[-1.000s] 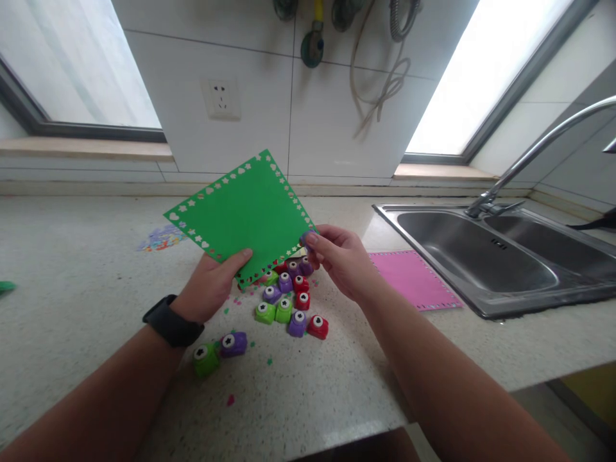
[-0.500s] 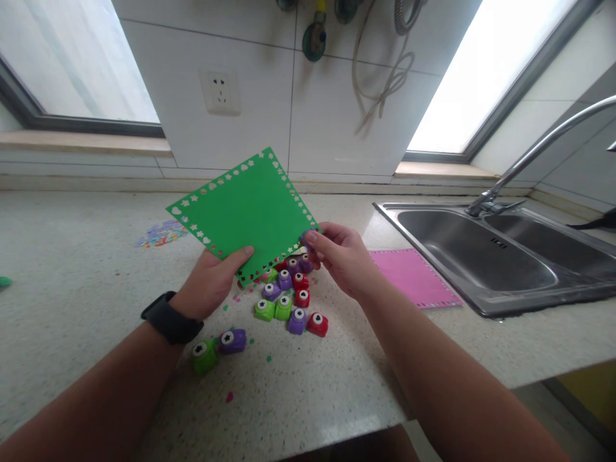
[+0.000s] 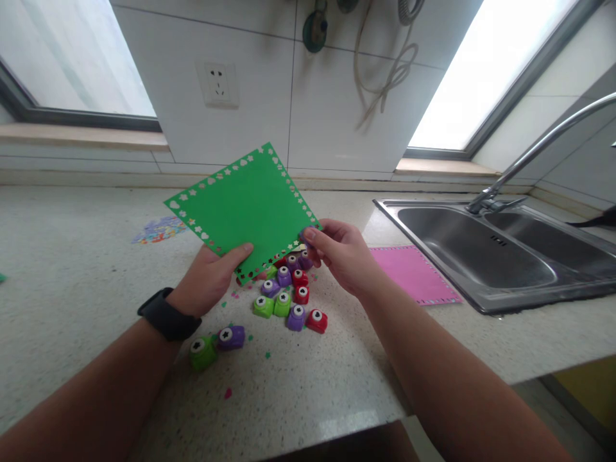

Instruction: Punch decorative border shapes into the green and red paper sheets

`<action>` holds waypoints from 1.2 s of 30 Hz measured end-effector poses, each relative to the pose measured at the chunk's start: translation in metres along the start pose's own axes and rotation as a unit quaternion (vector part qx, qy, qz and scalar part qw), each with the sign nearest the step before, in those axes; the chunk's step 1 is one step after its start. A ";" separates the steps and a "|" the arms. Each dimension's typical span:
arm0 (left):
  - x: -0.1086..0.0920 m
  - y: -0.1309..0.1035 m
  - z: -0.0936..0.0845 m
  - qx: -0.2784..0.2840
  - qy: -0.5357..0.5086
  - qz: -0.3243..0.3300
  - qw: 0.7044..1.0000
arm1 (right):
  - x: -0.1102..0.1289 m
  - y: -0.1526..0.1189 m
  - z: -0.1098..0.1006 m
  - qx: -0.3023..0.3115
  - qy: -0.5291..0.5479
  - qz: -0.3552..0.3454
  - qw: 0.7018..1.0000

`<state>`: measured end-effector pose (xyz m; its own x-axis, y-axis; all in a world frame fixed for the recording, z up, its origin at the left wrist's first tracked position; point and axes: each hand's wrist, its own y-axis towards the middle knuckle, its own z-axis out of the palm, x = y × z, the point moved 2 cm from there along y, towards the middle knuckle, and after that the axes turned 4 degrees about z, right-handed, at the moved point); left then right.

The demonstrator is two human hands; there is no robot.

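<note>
your left hand (image 3: 216,276) pinches the near left edge of the green paper sheet (image 3: 245,205), thumb on top and fingers underneath. your right hand (image 3: 339,250) pinches a purple craft punch (image 3: 302,235) between thumb and fingers at the sheet's right corner; the fingers hide most of it. the sheet is held up, tilted, above the counter, its border cut with stars, hearts and flower-like shapes.

below it, a cluster of purple, green and red craft punches (image 3: 283,304) lies on the counter, their white buttons marked with dark symbols, mostly star-like, with a heart on the nearest red one. a green punch (image 3: 202,353) and a purple one sit together nearer your black wristband (image 3: 168,316).

the countertop (image 3: 346,378) is pale and speckled, strewn with cut-outs; a multicoloured heap of them (image 3: 158,229) lies far left. to the right are a pink sheet (image 3: 409,273) and a steel double sink (image 3: 476,247) with a curved faucet (image 3: 543,138). a wall socket (image 3: 217,85) is set in white tiles between two windows.
</note>
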<state>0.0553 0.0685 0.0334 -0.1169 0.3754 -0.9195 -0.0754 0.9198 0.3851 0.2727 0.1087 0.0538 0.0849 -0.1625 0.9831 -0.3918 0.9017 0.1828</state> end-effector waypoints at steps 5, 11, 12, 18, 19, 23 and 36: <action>0.001 0.000 -0.001 -0.001 0.009 -0.003 1.000 | 0.002 0.000 0.001 -0.005 -0.012 0.008 1.000; 0.002 0.001 -0.001 0.016 0.004 0.015 1.000 | 0.001 0.000 0.002 -0.008 0.002 0.014 1.000; 0.002 0.001 -0.001 0.018 0.003 0.017 1.000 | 0.001 0.000 0.002 -0.007 0.005 0.016 1.000; 0.001 0.001 -0.001 0.011 0.009 0.018 1.000 | -0.001 0.001 0.001 -0.001 0.015 0.014 1.000; 0.001 0.001 0.000 0.013 0.010 0.021 1.000 | -0.002 0.001 0.001 0.000 0.017 0.013 1.000; 0.001 0.001 -0.001 0.014 0.010 0.028 0.999 | -0.002 0.001 0.001 0.003 0.026 0.006 1.000; 0.000 0.001 0.001 0.020 0.008 0.022 1.000 | 0.001 0.000 0.002 -0.012 0.012 0.005 1.000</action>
<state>0.0557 0.0697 0.0334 -0.1352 0.4148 -0.8998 -0.0302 0.9060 0.4221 0.2710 0.1079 0.0549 0.1029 -0.1441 0.9842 -0.3709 0.9125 0.1724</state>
